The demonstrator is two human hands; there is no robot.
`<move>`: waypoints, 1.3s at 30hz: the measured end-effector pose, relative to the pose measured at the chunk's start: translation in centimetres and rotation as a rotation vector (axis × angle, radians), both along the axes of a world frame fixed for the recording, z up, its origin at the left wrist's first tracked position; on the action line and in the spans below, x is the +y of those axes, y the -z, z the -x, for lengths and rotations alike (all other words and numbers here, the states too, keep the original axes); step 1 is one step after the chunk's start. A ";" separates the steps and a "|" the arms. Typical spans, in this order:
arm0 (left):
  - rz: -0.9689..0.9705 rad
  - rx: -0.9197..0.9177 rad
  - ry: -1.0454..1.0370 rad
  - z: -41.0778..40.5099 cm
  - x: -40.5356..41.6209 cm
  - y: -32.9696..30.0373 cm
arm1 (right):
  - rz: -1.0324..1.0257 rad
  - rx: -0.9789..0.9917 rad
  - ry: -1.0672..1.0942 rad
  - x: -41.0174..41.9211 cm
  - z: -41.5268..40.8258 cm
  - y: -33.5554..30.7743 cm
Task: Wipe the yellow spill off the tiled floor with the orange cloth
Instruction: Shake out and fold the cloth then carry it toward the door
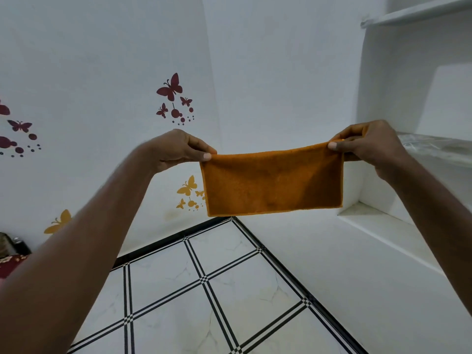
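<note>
The orange cloth (pixel 273 181) hangs folded and stretched flat in the air in front of the room's corner. My left hand (pixel 176 148) pinches its upper left corner between thumb and fingers. My right hand (pixel 367 144) pinches the upper right corner the same way. Both arms reach out at about chest height. Below lies the white tiled floor (pixel 229 284) with black striped grout lines. No yellow spill shows on the visible tiles.
White walls meet in a corner behind the cloth, with maroon and yellow butterfly stickers (pixel 171 88) on the left wall. A white built-in shelf niche (pixel 408 154) with a low ledge stands at the right. Dark objects and a red mat (pixel 10 259) sit at the left edge.
</note>
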State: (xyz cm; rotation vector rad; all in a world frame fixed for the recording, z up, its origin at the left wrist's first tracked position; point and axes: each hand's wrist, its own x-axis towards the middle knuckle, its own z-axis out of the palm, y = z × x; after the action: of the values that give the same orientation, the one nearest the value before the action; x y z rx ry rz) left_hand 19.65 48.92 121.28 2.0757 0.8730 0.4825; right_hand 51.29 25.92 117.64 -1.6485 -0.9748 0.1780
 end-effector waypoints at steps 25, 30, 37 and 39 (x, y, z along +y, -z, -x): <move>-0.111 -0.431 -0.027 2.1 -3.1 0.7 | 0.045 0.066 -0.259 -1.4 1.2 -0.8; 0.188 -0.324 -0.255 -1.2 -1.1 6.2 | 0.028 0.201 -0.003 3.5 0.9 4.7; 0.175 -0.335 -0.262 -6.6 -3.8 7.1 | -0.004 0.168 -0.082 6.3 6.5 5.2; 0.116 -0.330 -0.216 -8.2 -5.5 6.7 | -0.029 0.161 -0.149 6.5 8.6 4.4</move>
State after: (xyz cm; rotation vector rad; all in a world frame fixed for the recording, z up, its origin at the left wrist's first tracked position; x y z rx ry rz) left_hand 27.89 43.45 114.60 1.7397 0.9053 0.8434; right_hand 42.73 32.40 113.19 -1.5102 -0.9728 0.3894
